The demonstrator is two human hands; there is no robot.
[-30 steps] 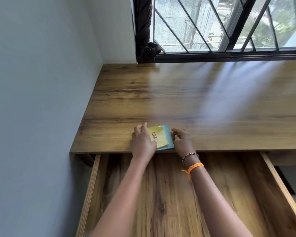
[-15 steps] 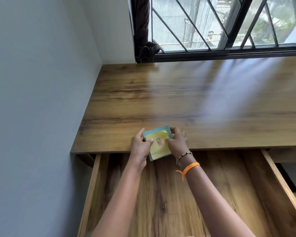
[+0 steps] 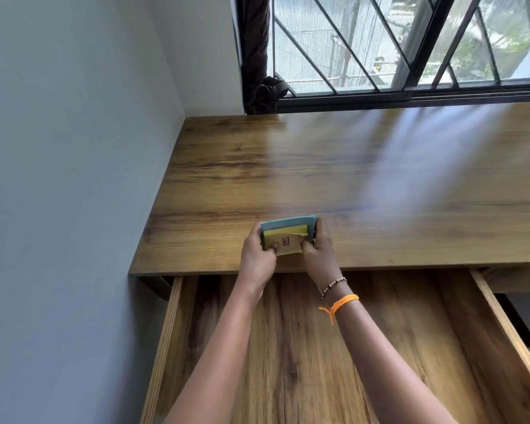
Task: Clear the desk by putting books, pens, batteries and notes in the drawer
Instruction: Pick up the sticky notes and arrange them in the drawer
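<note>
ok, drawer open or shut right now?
Open. The drawer is pulled out from under the desk front edge, its wooden floor and side rails exposed below both forearms. The part in view holds nothing.

Two bare forearms reach into view from the bottom edge, with no sleeves covering them. The left hand (image 3: 257,258) wears nothing, and its wrist is bare too. The right hand (image 3: 320,255) is also without rings as far as can be seen. On the right wrist sit two bands: a thin beaded bracelet (image 3: 334,284) of small dark and pale beads, and just below it a bright orange thread band (image 3: 343,302) with loose knotted ends hanging down
</note>
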